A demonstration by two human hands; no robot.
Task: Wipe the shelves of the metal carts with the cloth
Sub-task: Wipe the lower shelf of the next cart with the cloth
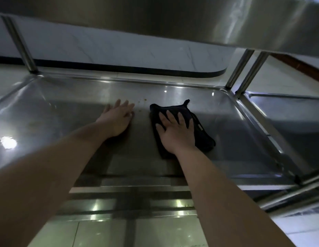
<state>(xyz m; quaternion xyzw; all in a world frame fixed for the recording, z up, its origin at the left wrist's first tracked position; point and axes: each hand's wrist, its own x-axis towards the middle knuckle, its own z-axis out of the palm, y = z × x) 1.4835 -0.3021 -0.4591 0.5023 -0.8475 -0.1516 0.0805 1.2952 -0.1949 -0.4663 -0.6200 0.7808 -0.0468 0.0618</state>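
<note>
black cloth (199,129) lies lengthwise front-to-back on steel shelf (66,107) under right hand's (176,132) spread fingers; left hand (117,120) flat, fingers straight.

No text, brand, number or sign can be read anywhere. The dark cloth (203,139) lying on the metal shelf (66,107) has what looks like a small pale tag near its right edge, but it is too small and blurred to show any lettering.
</note>
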